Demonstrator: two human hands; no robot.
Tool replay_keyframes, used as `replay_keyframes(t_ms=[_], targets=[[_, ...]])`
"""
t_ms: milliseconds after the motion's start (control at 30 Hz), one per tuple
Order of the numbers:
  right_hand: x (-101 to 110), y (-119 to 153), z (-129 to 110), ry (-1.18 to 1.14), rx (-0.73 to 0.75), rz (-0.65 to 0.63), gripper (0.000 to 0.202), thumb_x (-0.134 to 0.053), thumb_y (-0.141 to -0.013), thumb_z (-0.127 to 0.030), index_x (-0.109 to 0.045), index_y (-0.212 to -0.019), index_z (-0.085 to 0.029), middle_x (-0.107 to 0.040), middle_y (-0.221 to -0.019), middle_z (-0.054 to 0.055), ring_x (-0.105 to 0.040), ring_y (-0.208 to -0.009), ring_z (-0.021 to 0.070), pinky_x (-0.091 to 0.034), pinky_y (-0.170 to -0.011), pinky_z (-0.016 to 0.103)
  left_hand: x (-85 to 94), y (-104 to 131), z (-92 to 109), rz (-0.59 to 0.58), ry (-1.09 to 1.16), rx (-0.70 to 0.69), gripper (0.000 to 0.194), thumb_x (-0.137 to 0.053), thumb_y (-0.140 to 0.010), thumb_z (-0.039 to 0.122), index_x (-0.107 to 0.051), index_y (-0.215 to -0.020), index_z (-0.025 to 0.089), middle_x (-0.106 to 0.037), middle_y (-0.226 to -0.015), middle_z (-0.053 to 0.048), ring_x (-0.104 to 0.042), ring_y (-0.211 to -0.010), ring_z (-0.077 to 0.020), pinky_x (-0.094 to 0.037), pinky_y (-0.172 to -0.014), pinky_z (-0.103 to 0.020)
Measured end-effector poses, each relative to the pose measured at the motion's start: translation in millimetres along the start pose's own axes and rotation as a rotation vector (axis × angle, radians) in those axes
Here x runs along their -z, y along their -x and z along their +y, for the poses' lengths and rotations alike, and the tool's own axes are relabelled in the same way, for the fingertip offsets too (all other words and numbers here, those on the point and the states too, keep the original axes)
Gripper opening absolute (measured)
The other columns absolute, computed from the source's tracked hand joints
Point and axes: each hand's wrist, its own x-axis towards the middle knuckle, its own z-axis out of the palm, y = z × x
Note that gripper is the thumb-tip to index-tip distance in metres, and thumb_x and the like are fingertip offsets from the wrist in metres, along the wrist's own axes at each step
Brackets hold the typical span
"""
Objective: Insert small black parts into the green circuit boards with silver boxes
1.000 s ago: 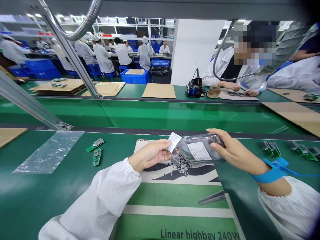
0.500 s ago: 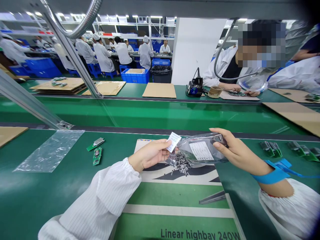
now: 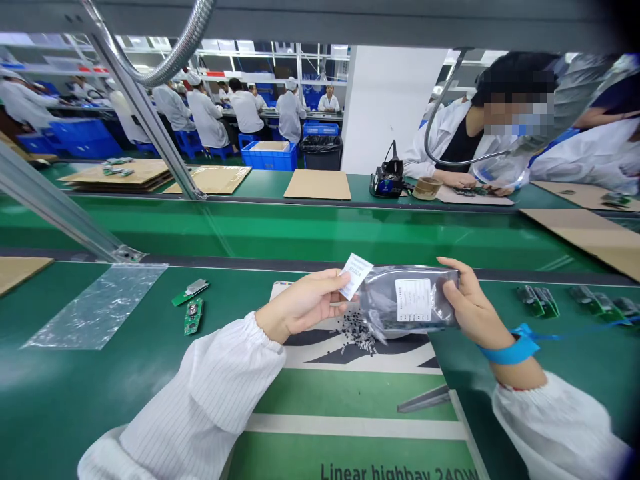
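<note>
My left hand [image 3: 313,300] pinches a small white silica packet [image 3: 357,275] between thumb and finger, beside the open end of a bag. The clear grey plastic bag [image 3: 383,300] with a white printed label [image 3: 413,300] is gripped at its right end by my right hand [image 3: 467,303]. A pile of tiny black and silvery parts [image 3: 357,331] lies below the packet on a printed green and white carton [image 3: 350,390]. Metal tweezers [image 3: 424,399] rest on the carton's right part. A blue band [image 3: 513,348] circles my right wrist.
Two green circuit boards [image 3: 194,316] and a clear flat bag [image 3: 100,307] lie to the left. More boards [image 3: 537,301] stand on the right. Beyond the green channel [image 3: 300,230] are cardboard sheets [image 3: 317,185], a tape roll [image 3: 427,188] and a person working [image 3: 450,133].
My right hand has pulled the bag to the right, off the pile of tiny parts, and turned it more level. My left hand with the packet has shifted slightly right and up.
</note>
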Motion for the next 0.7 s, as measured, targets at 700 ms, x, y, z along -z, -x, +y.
replay_keyframes(t_ms=[700], targets=[[-49.2, 22.3, 28.1, -0.909, -0.334, -0.036, 0.024, -0.053, -0.088, -0.024, -0.064, -0.109, -0.027, -0.069, -0.098, 0.0, -0.057, -0.061, 0.0074, -0.049, -0.048, 0.015, -56.5, -4.3, 45.6, -0.029, -0.218, -0.167, 0.014, -0.055, -0.092, 0.026, -0.066, -0.094, 0.018, -0.071, -0.106, -0.011, -0.064, -0.084, -0.015, -0.048, -0.069, -0.026]])
